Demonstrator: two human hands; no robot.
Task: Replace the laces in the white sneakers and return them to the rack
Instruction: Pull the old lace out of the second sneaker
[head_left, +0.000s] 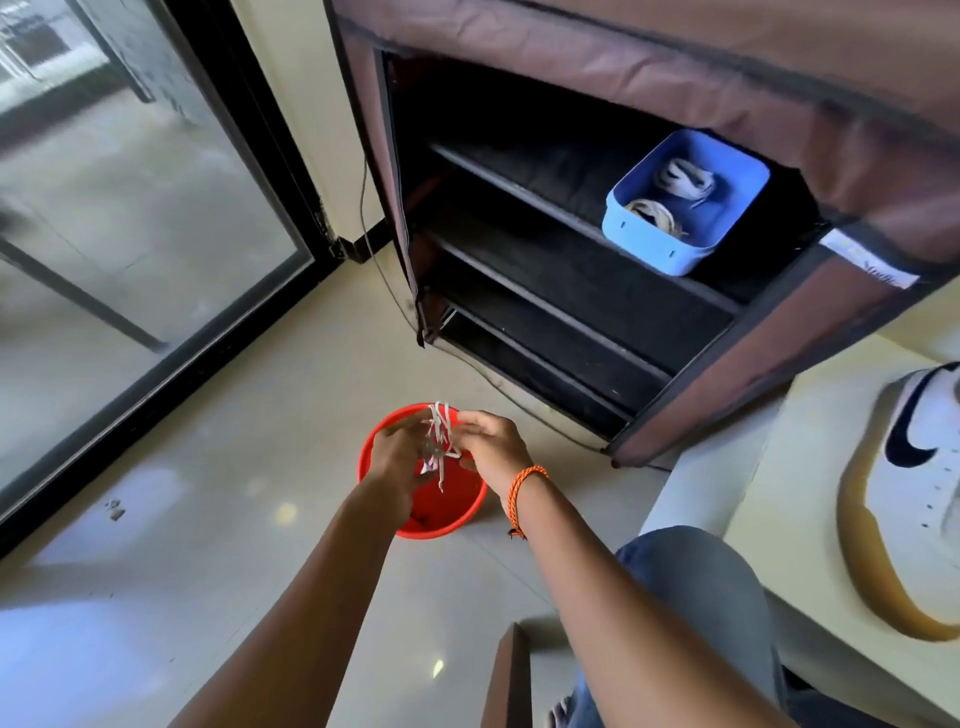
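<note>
**Old laces held over the red bucket**

While I watch from far off, both arms reach out in front of me, low over the floor. My left hand (397, 449) and my right hand (491, 447) are close together, and each one pinches the same small bunch of white laces (439, 441). The laces are flat, thin and limp, and a few ends hang down loose. A twisted orange cord band (522, 493) sits on the right wrist.

Right under the hands stands a round red bucket (447, 512). It looks like smooth plastic, and its rim is a clean circle. The laces hang above its open top.

Around the bucket the floor (208, 519) is pale, shiny tile, with wide room on the left side. On the right, a cream ledge (800, 499) with a straight edge holds one white sneaker (919, 488). It has a dark swoosh and a thick tan sole, and part of it is cut off by the edge of my view.

Farther back is the shoe rack (571, 291), with dark flat shelves and a soft brown cloth cover pulled open. On an upper shelf sits a blue plastic tub (649, 244) with rounded corners, near the shelf's front edge. Two coiled bundles of laces lie inside it.

Far left is a glass door (130, 234) in a black frame.
</note>
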